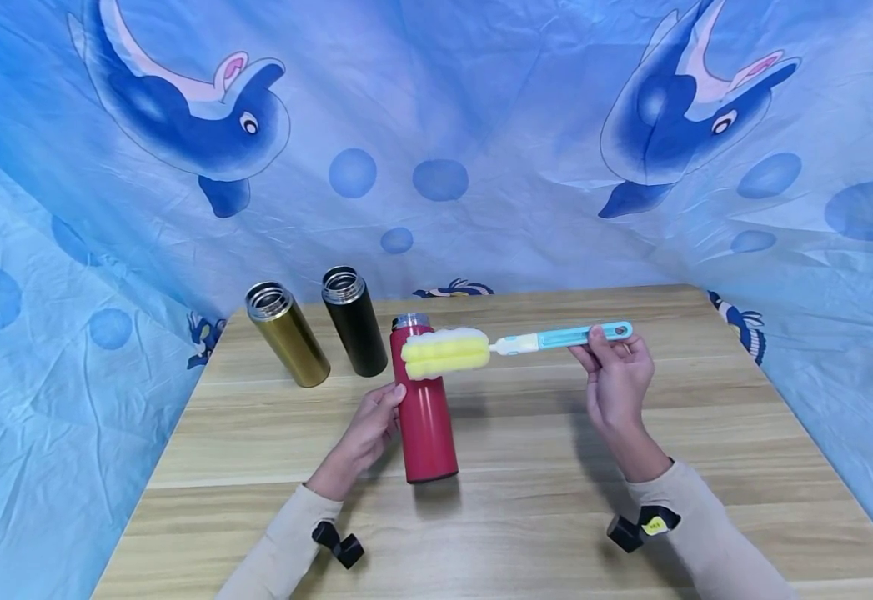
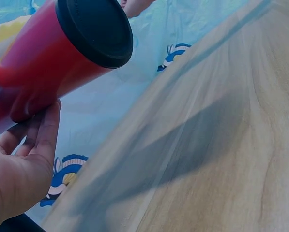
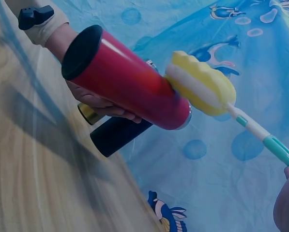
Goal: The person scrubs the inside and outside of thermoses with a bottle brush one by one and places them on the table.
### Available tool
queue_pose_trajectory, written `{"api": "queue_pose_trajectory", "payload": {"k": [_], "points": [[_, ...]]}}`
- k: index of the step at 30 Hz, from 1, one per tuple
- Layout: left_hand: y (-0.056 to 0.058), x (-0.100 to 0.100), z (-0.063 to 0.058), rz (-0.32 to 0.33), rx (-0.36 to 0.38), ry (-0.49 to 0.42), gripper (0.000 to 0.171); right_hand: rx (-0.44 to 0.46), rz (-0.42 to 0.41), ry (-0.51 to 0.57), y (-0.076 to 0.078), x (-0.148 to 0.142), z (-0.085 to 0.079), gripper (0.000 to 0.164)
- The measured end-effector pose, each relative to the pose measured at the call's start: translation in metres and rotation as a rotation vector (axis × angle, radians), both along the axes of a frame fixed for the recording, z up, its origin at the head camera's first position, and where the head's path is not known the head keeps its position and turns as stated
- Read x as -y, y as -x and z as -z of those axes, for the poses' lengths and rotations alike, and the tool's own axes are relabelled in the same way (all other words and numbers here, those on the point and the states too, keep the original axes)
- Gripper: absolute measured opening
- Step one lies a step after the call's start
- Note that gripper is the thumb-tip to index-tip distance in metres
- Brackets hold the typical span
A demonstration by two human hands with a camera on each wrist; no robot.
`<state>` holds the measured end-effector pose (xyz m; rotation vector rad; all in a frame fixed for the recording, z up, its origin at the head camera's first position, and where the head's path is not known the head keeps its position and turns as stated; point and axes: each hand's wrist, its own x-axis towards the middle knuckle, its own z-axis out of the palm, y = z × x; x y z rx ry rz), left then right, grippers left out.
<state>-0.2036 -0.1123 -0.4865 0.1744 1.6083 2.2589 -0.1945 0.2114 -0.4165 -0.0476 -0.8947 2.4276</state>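
One red bottle (image 1: 428, 429) extends above and below the left grip (image 1: 368, 423).

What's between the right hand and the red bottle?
The brush, as the head view shows: handle in the right hand, sponge in front of the red bottle.

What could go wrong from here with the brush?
The red bottle is held off the table by the left hand alone, so it might slip. The sponge head looks wide for the bottle's mouth, so it could jam. The right hand holds the handle near its end, so the brush could wobble.
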Motion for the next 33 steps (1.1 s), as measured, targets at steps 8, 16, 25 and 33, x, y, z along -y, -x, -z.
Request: {"api": "queue_pose_trajectory", "payload": {"k": [8,16,25,33], "points": [[0.005,0.0,-0.001,-0.018,0.036,-0.058,0.019,0.051,-0.03,-0.02,-0.007,-0.004,0.004,0.023],[0.01,0.001,-0.003,0.006,0.025,-0.054,0.021,0.106,-0.073,-0.039,-0.016,-0.006,0.008,0.022],[0.012,0.001,-0.003,-0.024,0.042,0.0,0.028,0.132,-0.132,-0.091,-0.03,-0.009,0.015,0.018],[0.012,-0.001,-0.006,-0.033,0.045,-0.002,0.03,0.08,-0.173,-0.103,-0.038,-0.009,0.017,0.017]]}}
